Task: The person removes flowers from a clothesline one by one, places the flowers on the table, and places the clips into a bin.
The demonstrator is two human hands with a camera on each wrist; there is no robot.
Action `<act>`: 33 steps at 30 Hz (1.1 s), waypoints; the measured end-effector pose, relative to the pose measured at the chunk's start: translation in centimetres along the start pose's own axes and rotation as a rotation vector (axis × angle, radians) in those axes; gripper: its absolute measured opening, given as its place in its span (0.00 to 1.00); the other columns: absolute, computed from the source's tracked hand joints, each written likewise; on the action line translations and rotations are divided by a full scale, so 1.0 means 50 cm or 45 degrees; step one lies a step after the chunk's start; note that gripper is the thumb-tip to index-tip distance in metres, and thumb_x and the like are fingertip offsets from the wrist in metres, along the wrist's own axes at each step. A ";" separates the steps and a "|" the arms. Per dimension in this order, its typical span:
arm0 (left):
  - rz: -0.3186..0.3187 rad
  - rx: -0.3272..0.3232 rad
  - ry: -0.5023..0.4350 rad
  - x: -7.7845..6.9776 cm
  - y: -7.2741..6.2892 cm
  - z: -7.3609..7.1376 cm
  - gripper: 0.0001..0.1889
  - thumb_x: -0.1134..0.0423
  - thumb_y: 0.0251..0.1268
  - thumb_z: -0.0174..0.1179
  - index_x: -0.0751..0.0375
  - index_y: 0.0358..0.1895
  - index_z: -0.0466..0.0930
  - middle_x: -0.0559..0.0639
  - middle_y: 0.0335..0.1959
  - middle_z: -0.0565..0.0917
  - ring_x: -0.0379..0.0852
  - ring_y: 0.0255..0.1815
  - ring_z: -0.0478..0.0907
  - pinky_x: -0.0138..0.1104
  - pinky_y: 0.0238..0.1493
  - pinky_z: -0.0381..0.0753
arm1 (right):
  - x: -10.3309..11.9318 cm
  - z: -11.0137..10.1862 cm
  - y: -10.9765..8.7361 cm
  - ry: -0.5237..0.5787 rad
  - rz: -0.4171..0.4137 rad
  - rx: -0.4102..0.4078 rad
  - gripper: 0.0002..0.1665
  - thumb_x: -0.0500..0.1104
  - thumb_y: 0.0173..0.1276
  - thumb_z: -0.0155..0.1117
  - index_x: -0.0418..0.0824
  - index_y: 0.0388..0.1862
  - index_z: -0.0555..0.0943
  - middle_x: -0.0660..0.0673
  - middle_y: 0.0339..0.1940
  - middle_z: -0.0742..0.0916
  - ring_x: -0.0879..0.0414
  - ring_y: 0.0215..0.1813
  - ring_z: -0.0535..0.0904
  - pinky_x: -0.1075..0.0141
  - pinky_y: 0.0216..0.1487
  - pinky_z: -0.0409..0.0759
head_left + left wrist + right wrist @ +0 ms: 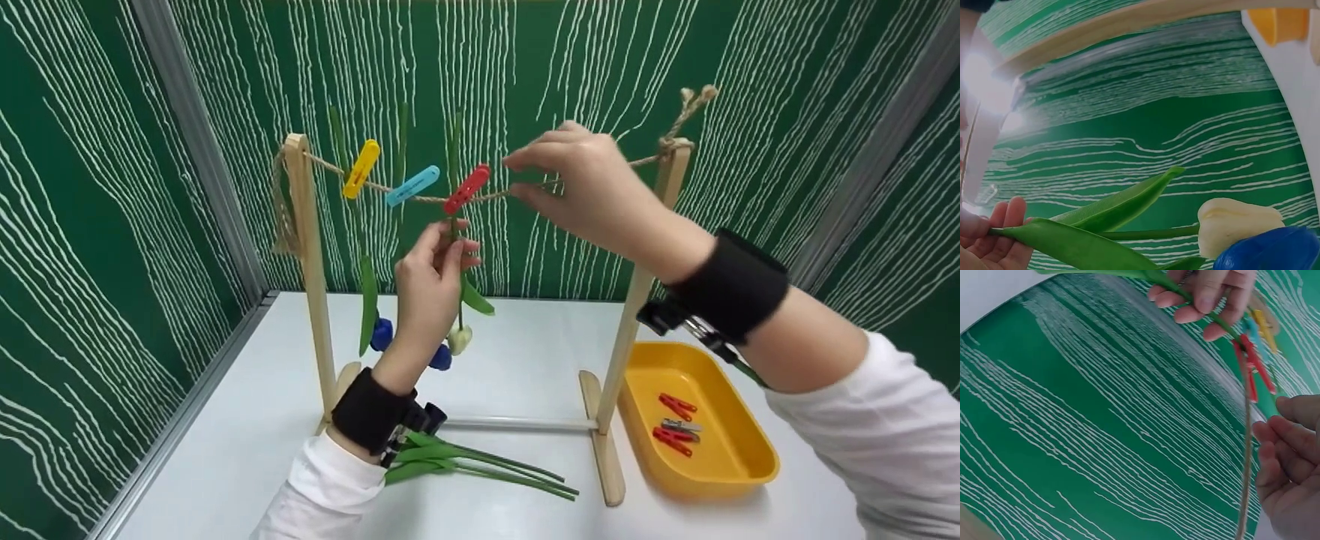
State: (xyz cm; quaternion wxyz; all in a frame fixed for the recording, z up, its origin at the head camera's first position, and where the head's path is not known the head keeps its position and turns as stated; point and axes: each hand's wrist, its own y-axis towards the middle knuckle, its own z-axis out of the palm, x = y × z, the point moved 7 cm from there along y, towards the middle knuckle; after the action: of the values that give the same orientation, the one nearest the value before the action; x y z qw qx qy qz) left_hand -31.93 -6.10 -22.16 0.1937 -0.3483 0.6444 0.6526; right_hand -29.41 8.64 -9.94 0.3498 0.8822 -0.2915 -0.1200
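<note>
In the head view, my left hand [427, 281] pinches the green stem of a white tulip [460, 340] hanging flower-down. Just above those fingers, a red clothespin [466, 189] clips the stem to the rope [493, 196]. My right hand [592, 184] is beside that clothespin, thumb and fingers apart with nothing between them; the right wrist view shows the gap to the red clothespin [1252, 368]. Further left along the rope sit a light-blue clothespin [412, 186] and a yellow clothespin [361, 169]. Blue tulips [381, 335] hang below, partly hidden by my left hand and wrist.
Two wooden posts [634, 330] hold the rope ends, with a crossbar [517, 424] low between them. Several green stems with leaves [517, 469] lie on the white table [240, 420]. At right, a yellow tray [701, 484] contains red clothespins [677, 406] and a grey one.
</note>
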 end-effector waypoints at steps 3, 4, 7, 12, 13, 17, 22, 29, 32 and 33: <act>0.000 -0.001 0.013 -0.001 0.000 0.001 0.11 0.71 0.66 0.54 0.66 0.50 0.76 0.59 0.37 0.85 0.44 0.37 0.85 0.29 0.41 0.83 | -0.005 0.021 0.023 0.022 0.090 0.092 0.18 0.44 0.64 0.65 0.37 0.50 0.82 0.42 0.47 0.86 0.49 0.46 0.76 0.61 0.48 0.75; -0.001 0.000 0.016 -0.001 0.000 0.001 0.11 0.71 0.67 0.54 0.66 0.51 0.76 0.59 0.37 0.85 0.44 0.38 0.85 0.28 0.41 0.83 | -0.009 0.027 0.029 0.043 0.134 0.125 0.19 0.46 0.64 0.64 0.38 0.51 0.82 0.42 0.47 0.86 0.50 0.45 0.75 0.62 0.46 0.74; -0.005 0.000 0.027 -0.001 0.000 0.002 0.11 0.71 0.66 0.54 0.65 0.51 0.76 0.57 0.38 0.85 0.42 0.38 0.85 0.28 0.41 0.82 | -0.018 0.039 0.043 0.097 0.272 0.214 0.22 0.51 0.65 0.62 0.40 0.54 0.81 0.44 0.43 0.86 0.53 0.39 0.73 0.67 0.38 0.72; -0.003 0.002 0.003 -0.001 0.001 0.003 0.10 0.71 0.67 0.53 0.66 0.50 0.76 0.59 0.37 0.85 0.45 0.37 0.85 0.28 0.41 0.83 | -0.025 0.047 0.057 0.166 0.401 0.271 0.21 0.52 0.65 0.62 0.41 0.51 0.83 0.46 0.39 0.87 0.56 0.36 0.74 0.71 0.33 0.72; 0.000 0.002 -0.001 -0.001 0.001 0.004 0.10 0.71 0.67 0.53 0.66 0.50 0.76 0.59 0.37 0.84 0.47 0.37 0.85 0.29 0.41 0.83 | -0.025 0.048 0.059 0.179 0.413 0.273 0.20 0.52 0.65 0.62 0.41 0.49 0.84 0.46 0.39 0.87 0.57 0.36 0.75 0.71 0.33 0.72; 0.013 0.005 -0.017 0.000 -0.001 0.005 0.10 0.72 0.68 0.53 0.66 0.49 0.76 0.57 0.35 0.84 0.51 0.37 0.85 0.30 0.41 0.83 | -0.028 0.054 0.061 0.262 0.466 0.292 0.17 0.51 0.63 0.65 0.41 0.45 0.85 0.46 0.38 0.88 0.58 0.36 0.79 0.73 0.36 0.76; 0.019 -0.004 -0.022 0.000 -0.005 0.003 0.10 0.72 0.68 0.53 0.66 0.49 0.77 0.57 0.35 0.85 0.47 0.36 0.85 0.30 0.41 0.83 | -0.028 0.059 0.060 0.304 0.487 0.288 0.13 0.47 0.64 0.65 0.40 0.43 0.85 0.46 0.37 0.88 0.59 0.37 0.82 0.73 0.37 0.79; 0.042 -0.005 -0.021 -0.005 -0.007 0.002 0.10 0.71 0.68 0.53 0.66 0.49 0.76 0.60 0.35 0.84 0.46 0.35 0.85 0.33 0.41 0.84 | -0.027 0.056 0.058 0.323 0.506 0.218 0.10 0.43 0.63 0.65 0.40 0.40 0.86 0.45 0.34 0.88 0.59 0.29 0.77 0.75 0.29 0.74; 0.060 -0.005 -0.009 -0.009 -0.007 0.002 0.09 0.71 0.68 0.53 0.66 0.49 0.76 0.57 0.35 0.85 0.44 0.34 0.85 0.34 0.40 0.84 | -0.029 0.053 0.057 0.336 0.532 0.193 0.09 0.43 0.63 0.65 0.40 0.39 0.86 0.45 0.33 0.88 0.58 0.26 0.74 0.75 0.25 0.71; 0.064 -0.005 -0.008 -0.011 -0.008 0.002 0.09 0.71 0.68 0.53 0.66 0.48 0.76 0.57 0.35 0.85 0.43 0.34 0.85 0.34 0.39 0.84 | -0.030 0.052 0.057 0.345 0.540 0.183 0.09 0.42 0.63 0.65 0.40 0.39 0.86 0.44 0.33 0.88 0.58 0.26 0.74 0.75 0.24 0.71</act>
State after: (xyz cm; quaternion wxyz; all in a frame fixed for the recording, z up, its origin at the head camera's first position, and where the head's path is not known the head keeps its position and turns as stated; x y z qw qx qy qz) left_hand -31.32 -5.84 -22.07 0.1787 -0.3304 0.6509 0.6598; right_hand -32.91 6.45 -9.86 0.3394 0.8320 -0.4282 0.0962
